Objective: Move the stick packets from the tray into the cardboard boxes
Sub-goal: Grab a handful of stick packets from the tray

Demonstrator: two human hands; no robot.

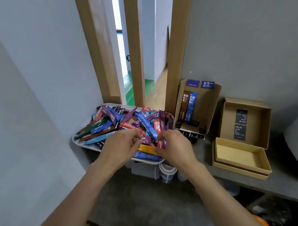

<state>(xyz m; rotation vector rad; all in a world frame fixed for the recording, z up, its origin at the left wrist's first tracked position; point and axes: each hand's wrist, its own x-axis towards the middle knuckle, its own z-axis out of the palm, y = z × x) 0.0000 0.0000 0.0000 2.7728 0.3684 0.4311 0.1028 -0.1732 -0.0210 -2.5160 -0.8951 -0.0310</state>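
Grey shelf point(281, 182) carries a white plastic tray point(89, 146) heaped w/ coloured stick packets point(126, 122), and open brown cardboard boxes point(242, 154) off to the right, nearer the right hand point(173, 146). Left hand point(120, 142) sits beside it; both over the tray's near edge, fingers curled into the pile. Packets mostly run diagonally away. Each seems to pinch a packet, can't tell for sure.

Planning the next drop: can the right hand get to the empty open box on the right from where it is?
Probably yes. The right hand is over the tray, and the empty box lies open-topped further right on the same counter, with nothing standing between them. The fingers are among packets.
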